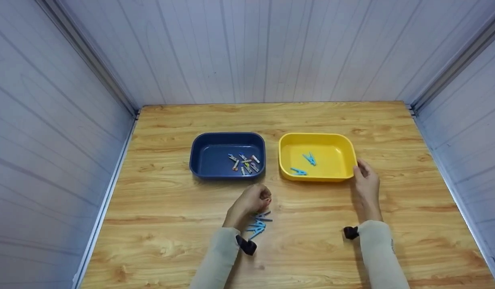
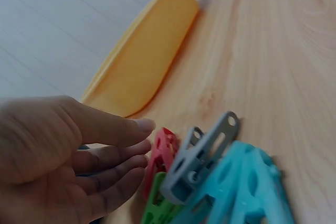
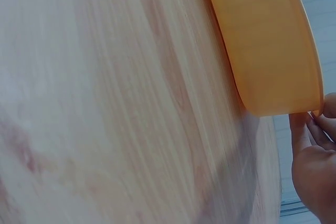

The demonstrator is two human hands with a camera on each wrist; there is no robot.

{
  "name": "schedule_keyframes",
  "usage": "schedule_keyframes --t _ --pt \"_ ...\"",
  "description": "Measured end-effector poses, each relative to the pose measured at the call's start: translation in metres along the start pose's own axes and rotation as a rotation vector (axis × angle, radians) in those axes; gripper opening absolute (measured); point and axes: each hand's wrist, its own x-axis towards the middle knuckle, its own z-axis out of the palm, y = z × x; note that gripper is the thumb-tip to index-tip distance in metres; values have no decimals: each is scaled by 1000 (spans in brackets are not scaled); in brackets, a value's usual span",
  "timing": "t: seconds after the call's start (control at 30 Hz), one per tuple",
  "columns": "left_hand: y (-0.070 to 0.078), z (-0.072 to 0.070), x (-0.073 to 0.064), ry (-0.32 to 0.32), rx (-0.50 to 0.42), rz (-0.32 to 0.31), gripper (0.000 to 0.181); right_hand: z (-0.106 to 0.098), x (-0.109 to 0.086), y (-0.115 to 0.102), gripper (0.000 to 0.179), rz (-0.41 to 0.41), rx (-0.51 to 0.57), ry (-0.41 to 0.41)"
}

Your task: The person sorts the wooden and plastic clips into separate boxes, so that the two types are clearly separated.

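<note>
My left hand is low over a small pile of plastic clothespins. In the left wrist view its thumb and fingers are slightly apart, with the fingertips beside a red clothespin. A grey clothespin, a green clothespin and light-blue clothespins lie against one another there. My right hand pinches the right rim of a yellow bin, thumb on one side and fingers on the other. Inside that bin are two light-blue clothespins.
A dark blue bin stands left of the yellow one, with several small clothespins toward its right side. Both bins rest on the wood-grain table. Pale panel walls enclose the back and sides.
</note>
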Motion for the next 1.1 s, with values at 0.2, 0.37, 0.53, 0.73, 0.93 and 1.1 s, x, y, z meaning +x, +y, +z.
schedule_keyframes --t 0.2,0.37,0.53,0.73,0.93,1.1 --pt "-4 8 2 54 175 42 15 -1 1 -1 45 11 5 -2" --pt "-4 9 1 77 237 95 12 0 2 0 45 -5 -30 1" --pt "0 5 4 66 137 44 15 1 4 1 45 -15 -40 15" --pt "8 -2 10 78 -48 38 18 1 4 0 44 -31 -35 15" --pt "19 -10 17 102 -231 11 22 -2 1 2 46 -1 -44 -6" --pt "28 -16 20 94 -375 -73 21 -1 1 2 46 23 42 -18"
